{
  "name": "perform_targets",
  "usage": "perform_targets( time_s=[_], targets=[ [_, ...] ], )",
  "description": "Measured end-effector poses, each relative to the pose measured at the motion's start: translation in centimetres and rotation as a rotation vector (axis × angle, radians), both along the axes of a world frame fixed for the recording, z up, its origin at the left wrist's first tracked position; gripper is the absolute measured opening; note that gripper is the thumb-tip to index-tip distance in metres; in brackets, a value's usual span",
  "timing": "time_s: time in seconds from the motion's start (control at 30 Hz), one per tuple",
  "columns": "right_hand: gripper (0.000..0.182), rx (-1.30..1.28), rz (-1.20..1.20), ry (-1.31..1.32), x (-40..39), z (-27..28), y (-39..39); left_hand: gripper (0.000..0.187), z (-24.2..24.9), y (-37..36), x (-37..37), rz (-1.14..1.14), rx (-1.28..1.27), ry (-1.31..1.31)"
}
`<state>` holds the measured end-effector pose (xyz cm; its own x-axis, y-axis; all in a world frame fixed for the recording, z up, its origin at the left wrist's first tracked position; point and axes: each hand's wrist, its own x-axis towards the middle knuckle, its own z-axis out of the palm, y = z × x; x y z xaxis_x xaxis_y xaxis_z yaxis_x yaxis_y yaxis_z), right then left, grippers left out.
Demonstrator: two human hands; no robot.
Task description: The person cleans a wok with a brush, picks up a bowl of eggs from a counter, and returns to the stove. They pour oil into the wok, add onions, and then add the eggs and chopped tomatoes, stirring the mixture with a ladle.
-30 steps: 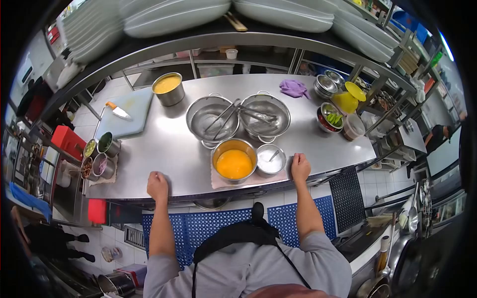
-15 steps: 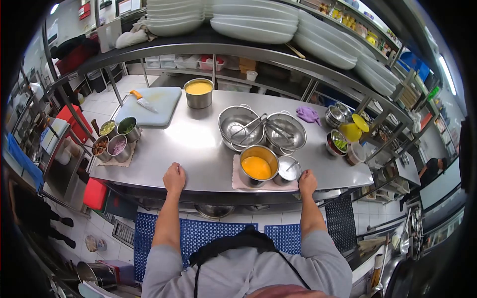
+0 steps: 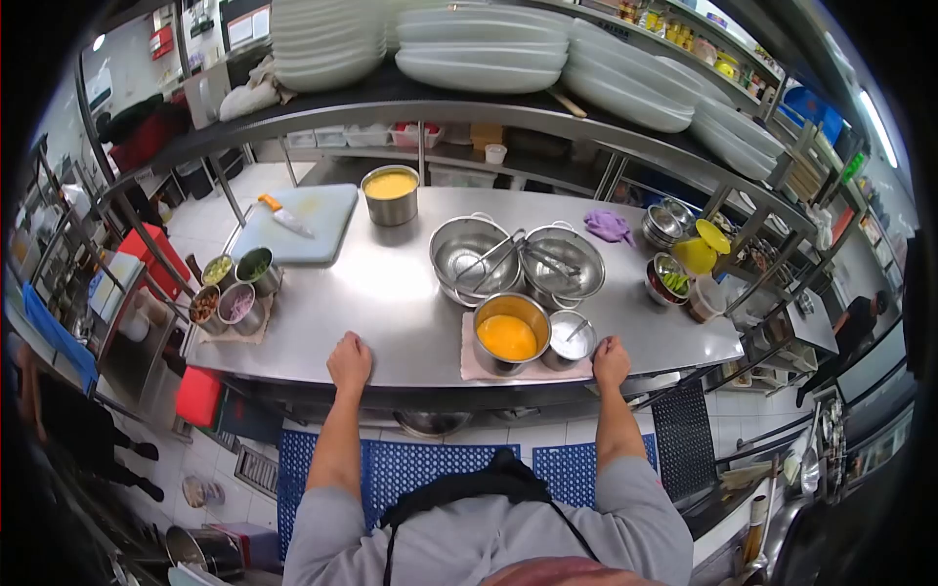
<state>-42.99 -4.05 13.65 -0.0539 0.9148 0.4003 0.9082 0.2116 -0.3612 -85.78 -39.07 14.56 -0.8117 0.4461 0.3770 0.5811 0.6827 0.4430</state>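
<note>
My left hand (image 3: 350, 361) rests closed at the front edge of the steel counter (image 3: 401, 293), with nothing visible in it. My right hand (image 3: 612, 360), also closed, lies on the edge just right of a small pot of white contents (image 3: 569, 339). Beside that pot, a larger pot of orange liquid (image 3: 508, 336) stands on a pink cloth (image 3: 476, 359). Behind them are two metal colanders (image 3: 471, 259) with tongs across them. Several metal cups (image 3: 241, 306) of chopped ingredients stand at the left.
A cutting board (image 3: 293, 244) with an orange-handled knife (image 3: 286, 217) lies at the back left, near a pot of yellow liquid (image 3: 391, 194). A purple cloth (image 3: 609, 227) and bowls (image 3: 665, 278) are at the right. Stacked plates (image 3: 479, 49) fill the shelf above. A person (image 3: 83, 420) stands far left.
The view has tilted slightly, so the counter and things on it appear a little lower. Both hands stay closed at the counter's edge.
</note>
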Motion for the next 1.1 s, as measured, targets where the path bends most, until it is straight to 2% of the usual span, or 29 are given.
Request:
perform_targets(
  time_s=[1.1],
  targets=[
    [0.021,-0.004,0.024,0.128,0.6,-0.6,0.2,0.012,0.3,0.2,0.9,0.011,-0.046,0.074]
  ],
)
